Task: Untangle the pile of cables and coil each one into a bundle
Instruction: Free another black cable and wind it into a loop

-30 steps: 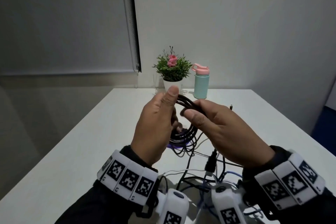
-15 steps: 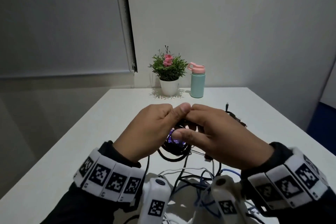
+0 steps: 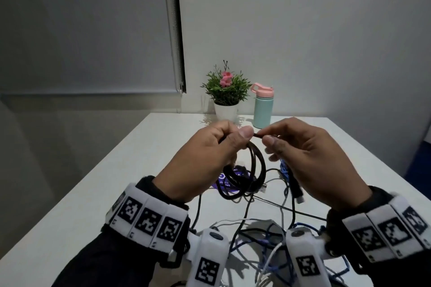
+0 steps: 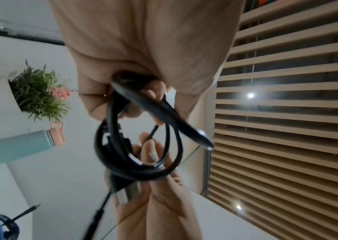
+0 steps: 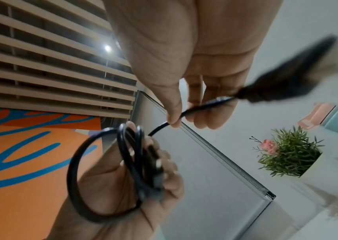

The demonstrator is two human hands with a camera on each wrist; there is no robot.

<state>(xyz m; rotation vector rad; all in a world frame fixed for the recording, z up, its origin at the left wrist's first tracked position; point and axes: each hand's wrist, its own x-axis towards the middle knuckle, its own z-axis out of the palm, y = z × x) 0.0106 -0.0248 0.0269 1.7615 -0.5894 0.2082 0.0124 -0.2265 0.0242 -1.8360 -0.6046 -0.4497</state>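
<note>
Black cable (image 3: 254, 170), head view: its finished loops hang above the white table (image 3: 116, 182) from the left hand (image 3: 205, 161), fingers curled around them, likely to stop the coil springing open, while the right hand (image 3: 310, 158) pinches the free tail beside the left thumb; the remaining tangle (image 3: 263, 235) lies below on the table. Left wrist view: the fingers (image 4: 94, 100) close narrowly around the gathered loops. Right wrist view: thumb and forefinger (image 5: 174, 110) nip the tail, apparently to guide another turn.
</note>
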